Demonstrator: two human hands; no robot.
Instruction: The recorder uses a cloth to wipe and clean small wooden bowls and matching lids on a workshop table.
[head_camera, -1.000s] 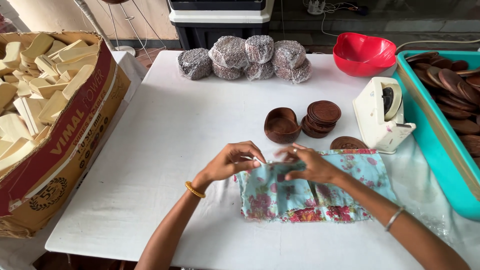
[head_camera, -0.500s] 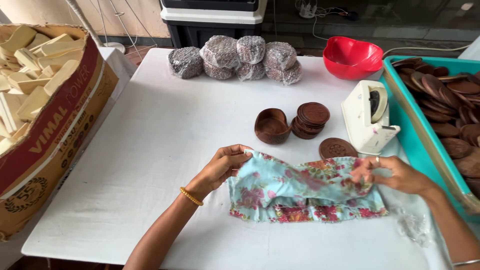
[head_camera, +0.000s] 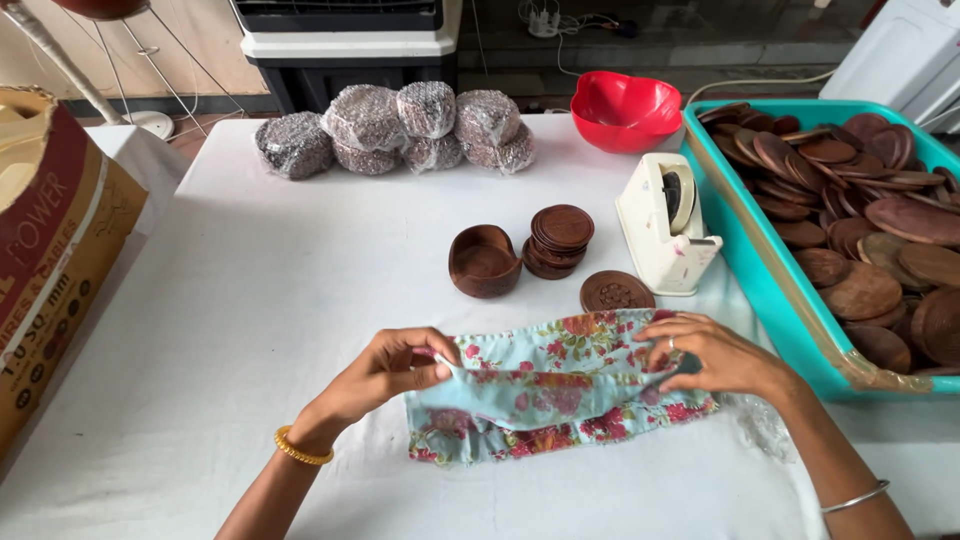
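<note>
A white table (head_camera: 250, 330) fills the room's middle, and everything sits on it or against it. Off the right edge there's a big teal tray (head_camera: 745, 270) heaped with flat brown wooden discs (head_camera: 880, 250). On the far left, a cardboard box (head_camera: 55, 260) butts up against the table. At the back edge, a cluster of bundles wrapped in bubble film (head_camera: 400, 135), and to their right a red bowl (head_camera: 625, 108) just beside the tray's far corner. Nearer in, a cream tape dispenser (head_camera: 665, 225) stands close to the tray wall. Left of it, a short stack of round wooden coasters (head_camera: 560, 240), touching a small wooden holder (head_camera: 484, 261), with one carved coaster (head_camera: 616, 292) lying flat just in front, its near edge at the cloth.

Now the cloth itself: a floral fabric pouch (head_camera: 560, 385), pale blue with red and pink flowers, lies at the near side of the table, between the two hands. The left hand (head_camera: 395, 368), gold bangle at the wrist, pinches the pouch's upper left edge, fingers closed tight on the fabric. The right hand (head_camera: 715, 355), ring on a finger and a silver bangle down the arm, grips the upper right edge, fingers curled over it. The mouth of the pouch is pulled taut between them.
</note>
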